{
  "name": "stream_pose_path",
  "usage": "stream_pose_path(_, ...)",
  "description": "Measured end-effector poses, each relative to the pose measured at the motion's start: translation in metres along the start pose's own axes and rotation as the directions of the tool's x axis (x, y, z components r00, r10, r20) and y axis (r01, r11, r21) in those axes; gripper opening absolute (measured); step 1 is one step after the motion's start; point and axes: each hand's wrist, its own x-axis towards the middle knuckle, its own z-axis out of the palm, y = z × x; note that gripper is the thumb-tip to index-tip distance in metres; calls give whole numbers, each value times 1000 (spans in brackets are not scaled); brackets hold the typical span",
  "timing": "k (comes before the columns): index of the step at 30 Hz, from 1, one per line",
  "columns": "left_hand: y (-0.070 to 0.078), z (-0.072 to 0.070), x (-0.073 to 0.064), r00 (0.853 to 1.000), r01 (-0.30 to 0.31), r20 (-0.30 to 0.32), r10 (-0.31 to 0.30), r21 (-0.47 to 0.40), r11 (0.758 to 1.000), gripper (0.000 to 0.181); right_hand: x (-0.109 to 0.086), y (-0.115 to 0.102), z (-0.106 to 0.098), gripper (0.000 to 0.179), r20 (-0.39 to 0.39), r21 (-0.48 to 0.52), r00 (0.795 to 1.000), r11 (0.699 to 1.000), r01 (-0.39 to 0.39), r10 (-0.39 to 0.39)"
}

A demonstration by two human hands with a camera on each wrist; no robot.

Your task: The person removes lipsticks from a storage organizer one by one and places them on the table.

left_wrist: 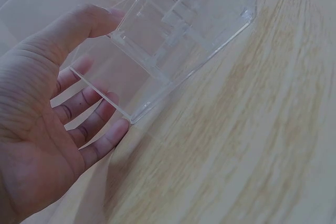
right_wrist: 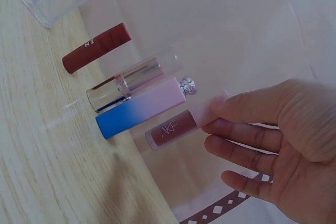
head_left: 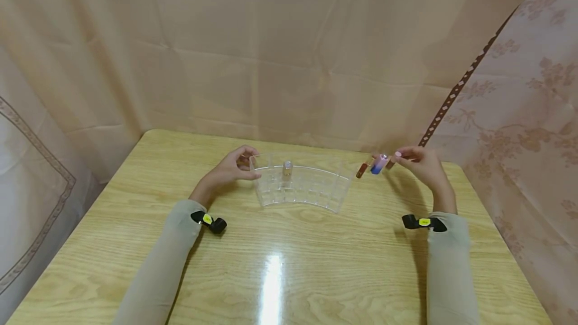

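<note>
My left hand [head_left: 230, 168] holds the left end of a clear acrylic lipstick organizer [head_left: 311, 192]. In the left wrist view the thumb lies on its upper edge, with the fingers behind the side wall. One gold-toned lipstick [head_left: 287, 168] stands in a back compartment of this curved holder. On the right, my right hand [head_left: 426, 169] pinches the pink cap of a brownish-red lip gloss tube [right_wrist: 176, 129] between thumb and index finger. Beside that tube stand a blue-to-pink lipstick [right_wrist: 139, 107] with a silver knob, a transparent gold-toned tube [right_wrist: 126, 83] and a dark red tube [right_wrist: 97, 48].
All of this is on a light wooden table [head_left: 244, 260] with a bright reflection near its front. A beige curtain [head_left: 280, 64] hangs behind the table's back edge. Another, flowered curtain [head_left: 533, 129] hangs along the right side.
</note>
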Motion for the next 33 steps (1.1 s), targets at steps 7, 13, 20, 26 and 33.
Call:
stream_pose_path(7,0,0,1,1000,16,2,-16,3,1000,59,0,5,2,25,4,2,1000,1000,10,-10)
stream_pose_path(13,1,0,-1,1000,19,-2,-19,2,1000,59,-1,5,4,28,39,-26,999,999,-27,28)
stream_pose_path(20,2,1,-1,1000,16,-1,-16,8,1000,60,0,5,5,27,55,8,998,1000,-6,5)
stream_pose_path(26,2,1,0,1000,25,0,-25,23,999,59,0,5,5,29,86,-12,995,999,-43,44)
stream_pose_path(33,1,0,0,1000,23,4,-23,33,999,59,1,5,6,29,122,-30,991,999,-42,45)
